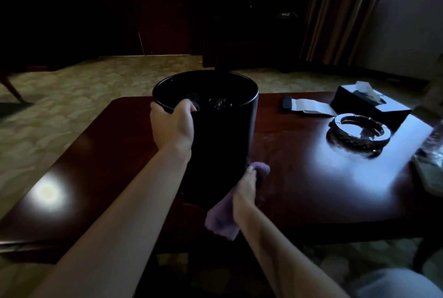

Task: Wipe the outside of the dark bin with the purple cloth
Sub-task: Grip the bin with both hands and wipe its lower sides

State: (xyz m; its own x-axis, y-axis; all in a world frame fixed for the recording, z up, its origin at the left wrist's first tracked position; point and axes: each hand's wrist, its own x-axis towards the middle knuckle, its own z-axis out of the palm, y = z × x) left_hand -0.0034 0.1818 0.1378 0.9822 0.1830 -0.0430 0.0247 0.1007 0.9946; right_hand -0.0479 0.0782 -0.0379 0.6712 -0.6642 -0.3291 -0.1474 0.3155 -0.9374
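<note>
A dark red, glossy desk point(299, 178) fills the middle of the view, standing on a pale patterned carpet point(72, 96); its near edge runs below the forearms and its far edge lies just behind the bin. The dark bin point(223, 144) stands upright near the middle of the desk, toward the far edge, with its open top facing the camera and something shiny and crumpled inside. To the right of the bin the desk surface is bare up to a round, shiny ashtray point(358, 133), which sits well apart from the bin, toward the right edge. Behind the ashtray, at the far right corner, lies a black tissue box point(369, 106) with a tissue sticking up. Between the bin and the box, along the far edge, lie a white paper slip point(311, 107) and a small dark remote point(286, 104). A clear, blurred object lies at the right edge; what it is cannot be told. The left half of the desk carries only a bright light reflection.

The left hand point(173, 124) grips the bin's rim on its left side, thumb hooked over the lip. The right hand point(247, 190) holds the purple cloth point(224, 218) bunched in curled fingers, pressed against the lower right of the bin's outer wall, with a loose end hanging toward the near edge.
</note>
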